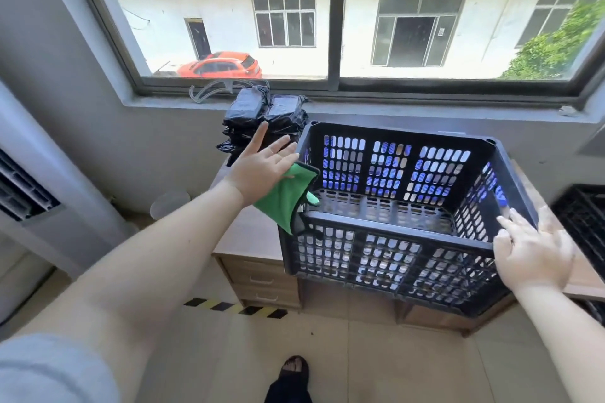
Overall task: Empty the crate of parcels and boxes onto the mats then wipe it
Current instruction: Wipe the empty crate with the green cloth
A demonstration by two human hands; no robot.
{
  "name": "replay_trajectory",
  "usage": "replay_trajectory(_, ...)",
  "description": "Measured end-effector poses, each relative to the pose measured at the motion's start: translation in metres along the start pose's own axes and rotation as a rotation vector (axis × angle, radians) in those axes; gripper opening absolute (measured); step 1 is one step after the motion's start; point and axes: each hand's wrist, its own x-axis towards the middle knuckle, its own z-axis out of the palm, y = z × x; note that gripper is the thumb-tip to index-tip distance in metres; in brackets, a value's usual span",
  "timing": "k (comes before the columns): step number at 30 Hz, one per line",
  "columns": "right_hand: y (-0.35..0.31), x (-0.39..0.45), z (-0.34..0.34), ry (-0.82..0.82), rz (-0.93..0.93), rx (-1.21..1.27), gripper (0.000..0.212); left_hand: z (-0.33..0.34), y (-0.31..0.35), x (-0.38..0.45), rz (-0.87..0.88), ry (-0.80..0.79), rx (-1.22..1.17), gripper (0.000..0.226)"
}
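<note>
A black slatted plastic crate [386,258] stands on a wooden desk, with nothing inside it. A green cloth [284,196] hangs over the crate's left wall under my left hand [262,167], whose straight, spread fingers press the cloth against that wall. My right hand [530,252] lies flat against the crate's right front corner, fingers straight. A stack of black wrapped parcels [265,118] sits to the left behind the crate, below the window sill.
The wooden desk [248,235] has drawers under its left end. Another black crate [582,216] stands at the right edge. A white air-conditioner unit [29,193] is at the left. Yellow-black tape [235,307] marks the tiled floor, and my foot [294,370] shows below.
</note>
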Motion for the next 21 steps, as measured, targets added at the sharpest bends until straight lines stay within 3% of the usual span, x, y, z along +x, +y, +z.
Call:
replay_trajectory(4, -0.002, 0.001, -0.002, -0.005, 0.002, 0.009, 0.068, -0.019, -0.024, 0.015, -0.243, -0.068, 0.121, 0.045)
replay_trajectory(6, -0.004, 0.001, -0.003, 0.003, 0.004, 0.016, 0.067, -0.023, -0.013, 0.02, -0.31, -0.198, 0.125, 0.05)
replay_trajectory(9, -0.004, 0.0, -0.006, 0.003, -0.006, 0.006, 0.064, -0.016, 0.024, 0.023, -0.397, -0.566, -0.172, 0.053)
replay_trajectory(11, -0.004, 0.0, -0.006, -0.001, -0.006, -0.004, 0.064, -0.003, 0.047, 0.02, -0.545, -0.71, -0.445, 0.058)
replay_trajectory(15, -0.004, 0.0, -0.006, 0.0, -0.009, 0.002, 0.062, 0.01, 0.061, 0.019, -0.741, -0.728, -0.661, 0.058)
replay_trajectory(21, -0.006, 0.0, -0.014, -0.08, 0.013, -0.003, 0.065, 0.021, 0.053, 0.036, -0.687, -0.792, -0.661, 0.057)
